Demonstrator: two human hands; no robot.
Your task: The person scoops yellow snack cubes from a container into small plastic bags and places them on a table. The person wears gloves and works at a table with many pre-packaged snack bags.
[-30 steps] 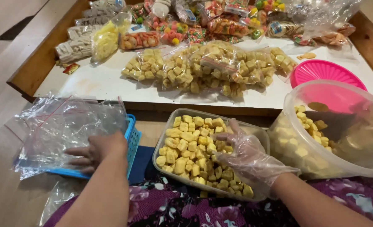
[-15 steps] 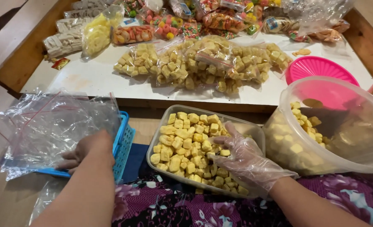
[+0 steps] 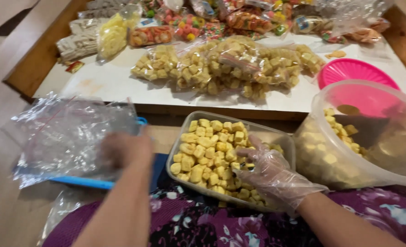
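My left hand [image 3: 126,150], bare and blurred by motion, lies on a stack of clear plastic bags [image 3: 66,137] that rests on a blue basket [image 3: 82,182]. Whether its fingers pinch a bag I cannot tell. My right hand [image 3: 268,173] wears a thin clear glove. Its fingers are spread over yellow cube snacks [image 3: 207,155] inside a clear rectangular container [image 3: 285,139] on my lap. I see nothing gripped in that hand.
A large round clear tub [image 3: 381,132] with more yellow cubes stands at the right, a pink lid [image 3: 353,71] behind it. On the low white table [image 3: 111,84] lie several filled bags of cubes [image 3: 230,66] and mixed colourful snack packs [image 3: 239,16].
My left hand has slid to the right across the bag stack and is now blurred. The gloved right hand stays in the container, barely shifted.
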